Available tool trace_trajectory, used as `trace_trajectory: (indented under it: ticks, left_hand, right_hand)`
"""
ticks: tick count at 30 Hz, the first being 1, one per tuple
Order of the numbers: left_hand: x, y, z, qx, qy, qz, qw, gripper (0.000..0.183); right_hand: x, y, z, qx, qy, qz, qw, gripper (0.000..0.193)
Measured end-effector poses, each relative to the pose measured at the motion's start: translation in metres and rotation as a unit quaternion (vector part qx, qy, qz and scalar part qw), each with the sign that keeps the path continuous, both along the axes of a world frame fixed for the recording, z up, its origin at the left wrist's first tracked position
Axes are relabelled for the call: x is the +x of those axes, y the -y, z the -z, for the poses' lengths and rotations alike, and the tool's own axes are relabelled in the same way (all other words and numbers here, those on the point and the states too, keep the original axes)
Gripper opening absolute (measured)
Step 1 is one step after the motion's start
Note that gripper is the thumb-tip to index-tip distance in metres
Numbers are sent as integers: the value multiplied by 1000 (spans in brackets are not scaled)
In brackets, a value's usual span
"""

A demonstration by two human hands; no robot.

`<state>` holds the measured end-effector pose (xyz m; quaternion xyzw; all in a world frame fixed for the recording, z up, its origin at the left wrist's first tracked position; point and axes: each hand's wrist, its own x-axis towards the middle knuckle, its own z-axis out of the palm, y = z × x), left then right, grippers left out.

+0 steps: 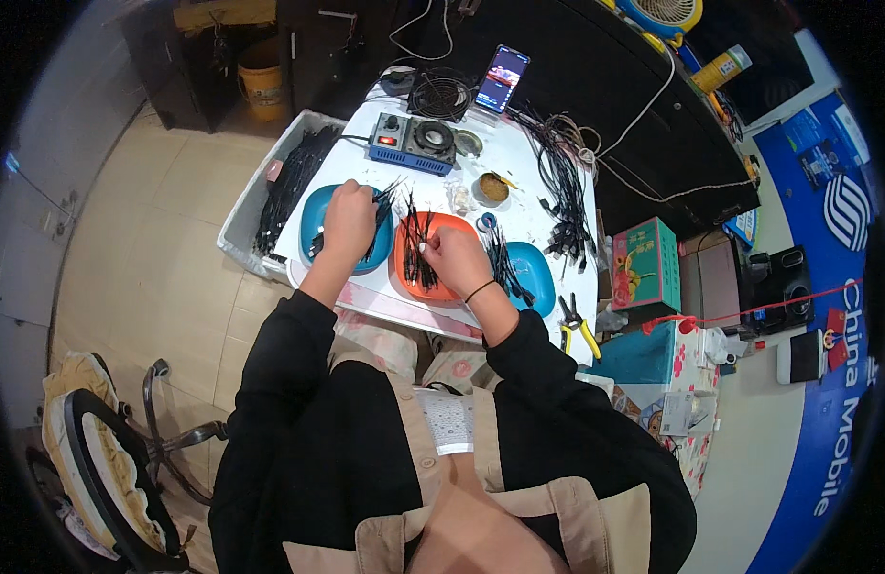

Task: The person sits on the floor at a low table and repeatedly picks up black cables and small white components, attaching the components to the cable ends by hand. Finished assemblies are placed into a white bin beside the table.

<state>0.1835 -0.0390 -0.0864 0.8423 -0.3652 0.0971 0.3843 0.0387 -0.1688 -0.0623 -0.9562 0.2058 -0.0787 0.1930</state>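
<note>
My left hand point(350, 222) is over the left blue plate point(315, 204), fingers curled together; what they grip is hidden. Short black cables point(381, 218) lie on that plate right beside it. In the middle stands an orange plate point(452, 221) with a bundle of thin black cables point(416, 251) sticking up past its far rim. My right hand point(458, 258) reaches over this plate from the right, thumb and finger pinched at the bundle's edge; I cannot make out what is between them. More black cables point(504, 265) rest across a second blue plate point(536, 271) on the right.
Behind the plates stand a soldering pot point(414, 142), a small tin point(491, 188), a fan point(439, 98) and an upright phone point(502, 78). Long black cables point(562, 196) and yellow-handled wire strippers point(578, 330) lie to the right. A white foam box point(241, 234) of cables adjoins the table's left.
</note>
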Motion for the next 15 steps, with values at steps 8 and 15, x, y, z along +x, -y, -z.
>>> trace_trajectory:
  ticks: [8, 15]
  left_hand:
    - [4, -6, 1, -28, 4, 12, 1000, 13]
    - [8, 1, -3, -6, 45, 52, 998, 13]
  right_hand:
    - [-8, 2, 2, 79, 42, 25, 996, 16]
    - [-20, 0, -4, 193, 101, 66, 974, 16]
